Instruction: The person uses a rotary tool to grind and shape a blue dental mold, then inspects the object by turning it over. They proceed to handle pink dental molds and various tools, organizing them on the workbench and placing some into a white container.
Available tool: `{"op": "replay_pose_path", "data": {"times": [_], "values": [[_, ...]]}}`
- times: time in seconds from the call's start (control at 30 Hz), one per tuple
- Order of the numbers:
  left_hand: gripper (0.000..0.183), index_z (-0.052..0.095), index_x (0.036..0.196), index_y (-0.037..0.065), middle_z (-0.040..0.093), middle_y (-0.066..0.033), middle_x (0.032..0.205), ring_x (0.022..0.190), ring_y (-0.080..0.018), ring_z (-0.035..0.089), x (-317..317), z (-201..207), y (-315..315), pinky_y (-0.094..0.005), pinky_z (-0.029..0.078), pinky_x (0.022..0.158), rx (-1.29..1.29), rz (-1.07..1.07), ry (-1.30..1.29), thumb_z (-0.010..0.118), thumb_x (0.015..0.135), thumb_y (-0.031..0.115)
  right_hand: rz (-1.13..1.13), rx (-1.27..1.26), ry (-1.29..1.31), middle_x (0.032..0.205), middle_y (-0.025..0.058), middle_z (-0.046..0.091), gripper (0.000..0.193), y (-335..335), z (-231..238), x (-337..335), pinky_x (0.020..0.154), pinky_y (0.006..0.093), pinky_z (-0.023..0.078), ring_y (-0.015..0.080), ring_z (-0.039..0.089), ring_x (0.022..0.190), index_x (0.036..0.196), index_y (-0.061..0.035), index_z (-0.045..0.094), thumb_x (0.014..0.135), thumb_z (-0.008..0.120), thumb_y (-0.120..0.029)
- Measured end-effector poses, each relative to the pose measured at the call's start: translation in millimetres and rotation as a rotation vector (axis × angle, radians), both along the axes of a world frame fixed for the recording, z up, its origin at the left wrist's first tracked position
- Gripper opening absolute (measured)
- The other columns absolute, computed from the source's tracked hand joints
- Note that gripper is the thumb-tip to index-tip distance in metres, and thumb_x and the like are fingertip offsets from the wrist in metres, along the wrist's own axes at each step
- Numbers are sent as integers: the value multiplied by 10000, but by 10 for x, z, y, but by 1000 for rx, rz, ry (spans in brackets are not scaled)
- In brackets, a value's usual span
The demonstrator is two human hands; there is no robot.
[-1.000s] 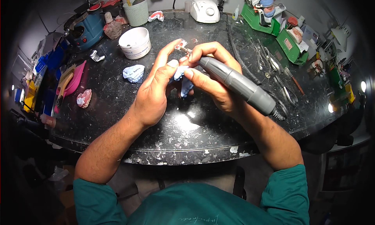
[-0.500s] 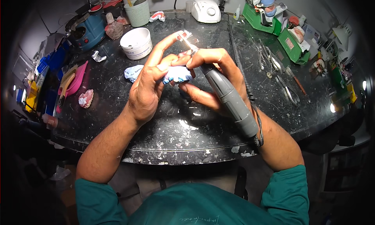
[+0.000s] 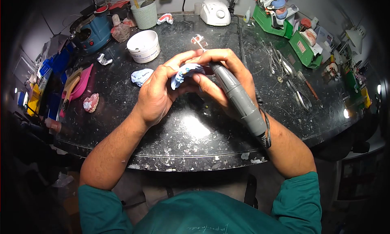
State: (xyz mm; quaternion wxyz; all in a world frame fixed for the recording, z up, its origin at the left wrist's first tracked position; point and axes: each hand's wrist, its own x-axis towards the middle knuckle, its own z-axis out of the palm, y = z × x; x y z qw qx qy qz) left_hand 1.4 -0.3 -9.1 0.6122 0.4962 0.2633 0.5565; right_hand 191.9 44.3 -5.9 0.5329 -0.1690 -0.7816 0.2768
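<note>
My left hand (image 3: 152, 97) is closed on a pale blue dental cast (image 3: 186, 72), its thumb along the near side. In my right hand (image 3: 237, 71) lies a grey rotary handpiece (image 3: 235, 96), gripped like a pen, with its cord running down by the wrist. The right thumb touches the cast's right side. Just beyond the fingers shows a small piece with pink and whitish parts (image 3: 198, 41); I cannot tell whether it rests on the bench or touches the handpiece's tip. Another pale blue cast piece (image 3: 141, 77) with handwriting lies left of my left hand.
On the black bench (image 3: 162, 146) stand a white tub (image 3: 143, 47), a white control box (image 3: 215, 13) and a blue machine (image 3: 91, 32). A pink-gummed tooth model (image 3: 90, 102) and a pink bowl (image 3: 80, 85) are at left. Metal hand tools (image 3: 298, 95) and green bins (image 3: 304, 47) are at right.
The cast has turned and tilted between my hands. My left index finger has come down from its raised position, and the right thumb has moved up against the cast.
</note>
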Motion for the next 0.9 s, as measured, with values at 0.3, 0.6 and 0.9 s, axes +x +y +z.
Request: {"op": "replay_pose_path", "data": {"times": [0.3, 0.6, 0.9], "values": [[521, 422, 1486, -56, 549, -191, 1428, 1250, -261, 604, 20, 35, 45, -467, 522, 1064, -82, -93, -29, 338, 1024, 171, 64, -311, 109, 1067, 78, 696, 310, 36, 23, 14, 895, 297, 551, 142, 675, 1019, 1189, -45, 614, 922, 758, -107], [542, 439, 1459, -93, 576, -201, 1402, 1257, -268, 605, 18, 36, 33, -464, 504, 1084, -73, -136, -122, 356, 1003, 188, 13, -221, 89, 1073, 83, 687, 337, 36, 14, -1, 904, 303, 555, 154, 681, 1033, 1192, -41, 607, 899, 771, -69], [551, 429, 1468, -99, 564, -196, 1423, 1275, -243, 592, 9, 94, -5, -422, 497, 1079, 58, -128, 11, 396, 1006, 198, -49, 11, 59, 1094, 87, 669, 416, 1, 4, 1, 889, 294, 564, 159, 679, 1017, 1211, -32, 588, 853, 793, 15]]}}
